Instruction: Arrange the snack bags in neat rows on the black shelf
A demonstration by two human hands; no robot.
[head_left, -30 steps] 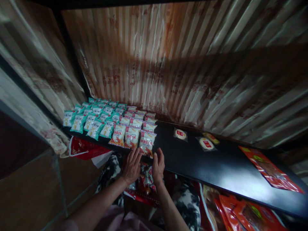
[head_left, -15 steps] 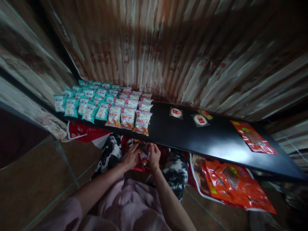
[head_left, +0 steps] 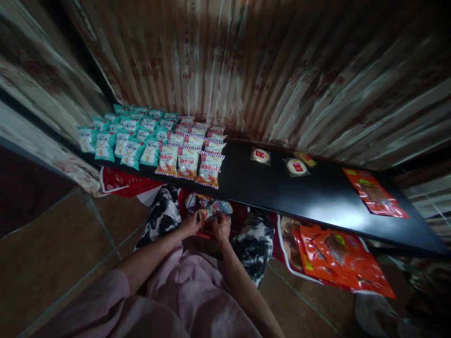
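Low between my knees, a small orange-and-white snack bag [head_left: 205, 215] lies between my two hands, over a red basket [head_left: 242, 215]. My left hand [head_left: 191, 224] pinches the bag's left edge with its fingertips. On the other side, my right hand [head_left: 221, 227] is closed with curled fingers at the bag's right end; exactly what its fingertips grip is hidden. Other small packets [head_left: 225, 206] show in the basket just past my hands. Straight above, on the black shelf [head_left: 246, 188], stand rows of white-and-orange snack bags [head_left: 188, 162].
Teal snack bags [head_left: 105, 144] fill the shelf's left end. Round cakes in clear wrappers [head_left: 260, 155] and an orange packet [head_left: 374, 192] lie farther right. Another basket of orange packets [head_left: 338, 258] sits below right, a red basket [head_left: 120, 180] below left. A curtain [head_left: 225, 61] hangs behind.
The orange-and-white bag now shows between my hands, where a darker, reddish packet appeared before. Both hands have shifted slightly, and more packets in the basket are visible. The shelf sits higher in view.
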